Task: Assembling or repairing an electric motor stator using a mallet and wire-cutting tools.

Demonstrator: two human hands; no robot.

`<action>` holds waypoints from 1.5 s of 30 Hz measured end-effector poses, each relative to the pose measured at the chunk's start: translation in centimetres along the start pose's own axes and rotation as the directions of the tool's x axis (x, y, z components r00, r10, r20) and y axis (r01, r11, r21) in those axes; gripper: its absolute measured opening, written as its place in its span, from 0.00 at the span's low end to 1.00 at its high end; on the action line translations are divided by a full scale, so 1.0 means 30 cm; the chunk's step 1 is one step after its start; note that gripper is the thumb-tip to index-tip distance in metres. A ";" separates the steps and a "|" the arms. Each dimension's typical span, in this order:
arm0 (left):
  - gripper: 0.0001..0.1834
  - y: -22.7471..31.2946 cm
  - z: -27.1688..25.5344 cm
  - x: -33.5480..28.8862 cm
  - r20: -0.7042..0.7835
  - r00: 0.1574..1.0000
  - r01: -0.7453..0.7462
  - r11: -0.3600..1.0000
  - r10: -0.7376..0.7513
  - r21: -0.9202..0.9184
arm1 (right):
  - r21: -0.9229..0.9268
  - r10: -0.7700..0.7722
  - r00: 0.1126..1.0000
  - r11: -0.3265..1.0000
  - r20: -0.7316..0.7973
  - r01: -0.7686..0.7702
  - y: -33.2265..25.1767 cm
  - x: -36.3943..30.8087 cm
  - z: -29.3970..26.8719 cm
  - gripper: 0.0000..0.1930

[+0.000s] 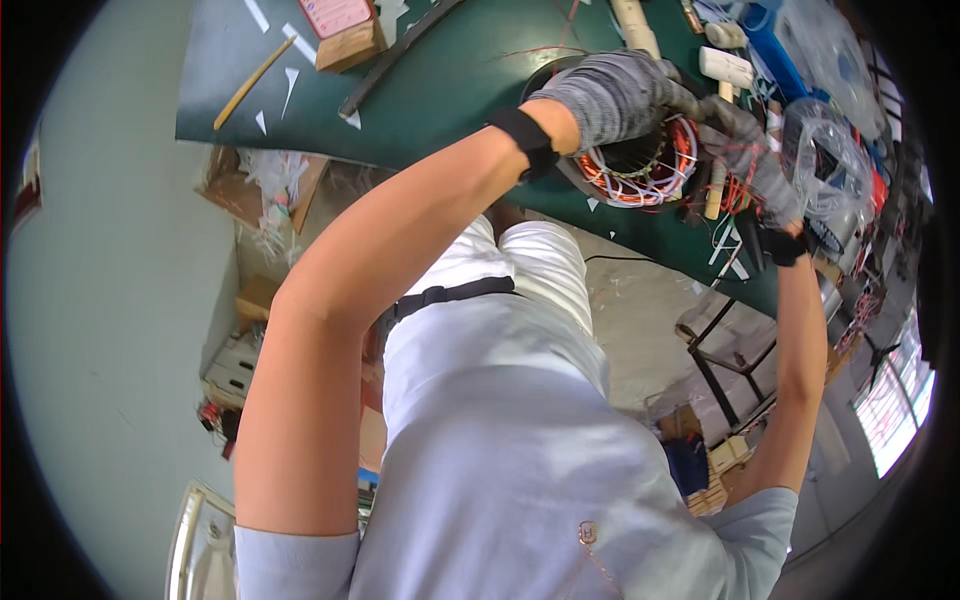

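Note:
A motor stator (640,188) lies on the bench, its ring of orange-red copper windings laced with white cord. My left hand (625,98), in a grey knit glove, reaches over the ring's far side with fingers bent and closed. Close against those fingertips is my right hand (748,150), also gloved, curled at the stator's right side. Red lead wires (738,192) spread out from beneath the right palm. What either hand pinches is hidden by the gloves.
On the green bench (430,115) lie a yellow stick (253,83), a dark bar (400,55), a wooden block (350,47) and white paper scraps. A white mallet (725,68), a blue tray (775,50) and clear plastic bags (828,160) crowd the right. A metal frame (715,370) stands below.

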State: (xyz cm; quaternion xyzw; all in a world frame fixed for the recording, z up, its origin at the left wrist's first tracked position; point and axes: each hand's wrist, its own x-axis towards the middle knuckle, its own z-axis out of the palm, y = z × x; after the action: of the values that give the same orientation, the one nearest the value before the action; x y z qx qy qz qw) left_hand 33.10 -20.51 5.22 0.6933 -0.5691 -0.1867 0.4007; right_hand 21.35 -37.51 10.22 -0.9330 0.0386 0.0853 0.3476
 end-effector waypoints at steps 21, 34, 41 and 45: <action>0.21 0.031 -0.002 0.032 0.115 0.993 0.033 0.999 -0.035 0.020 | 0.409 0.564 0.815 0.718 0.134 -0.564 -0.177 -0.017 -0.077 0.07; 0.22 0.025 -0.019 0.001 0.120 0.991 0.051 0.997 -0.058 0.058 | 0.454 0.346 0.891 0.770 0.294 -0.449 -0.042 0.021 -0.066 0.06; 0.21 0.030 -0.016 0.014 0.078 0.997 0.008 0.999 -0.012 0.052 | 0.420 0.310 0.917 0.819 0.249 -0.391 -0.053 0.026 -0.072 0.07; 0.21 0.024 -0.011 0.010 0.107 0.993 0.054 0.998 -0.059 0.044 | 0.401 0.271 0.932 0.847 0.239 -0.349 -0.056 0.039 -0.050 0.08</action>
State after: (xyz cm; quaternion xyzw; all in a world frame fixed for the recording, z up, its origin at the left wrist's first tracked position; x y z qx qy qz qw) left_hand 32.96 -20.71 6.03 0.7061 -0.5738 -0.2236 0.3495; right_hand 22.93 -37.23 12.20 -0.8011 0.1770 0.2104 0.5316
